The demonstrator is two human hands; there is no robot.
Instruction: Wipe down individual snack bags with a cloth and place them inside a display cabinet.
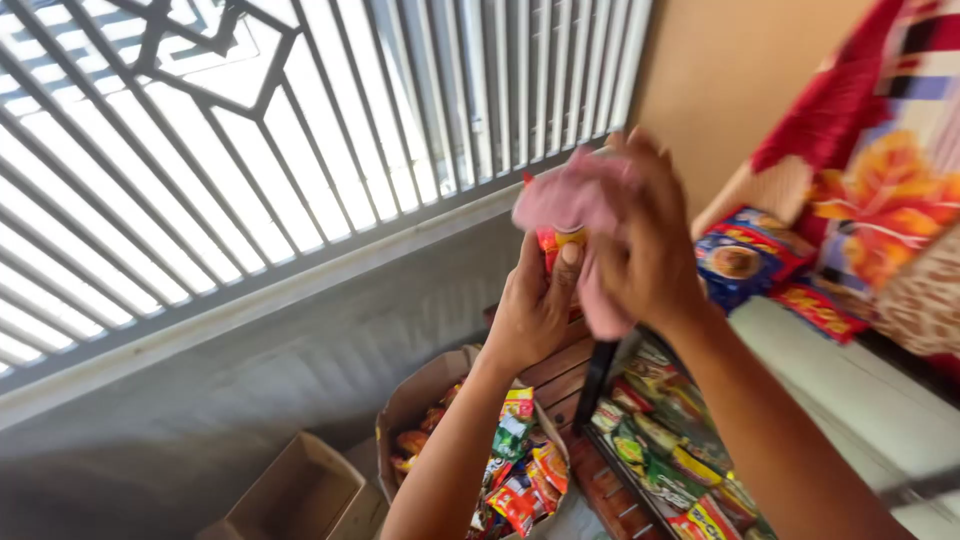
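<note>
My left hand grips a small red and yellow packet, thumb pressed on its front, while the fingers of my right hand close around a pink cloth lying against that packet, both raised before the window grille. Below, an open cardboard box holds a heap of colourful snack packets, with an empty-looking smaller box beside it. To the right, a dark tray carries more packets in rows.
</note>
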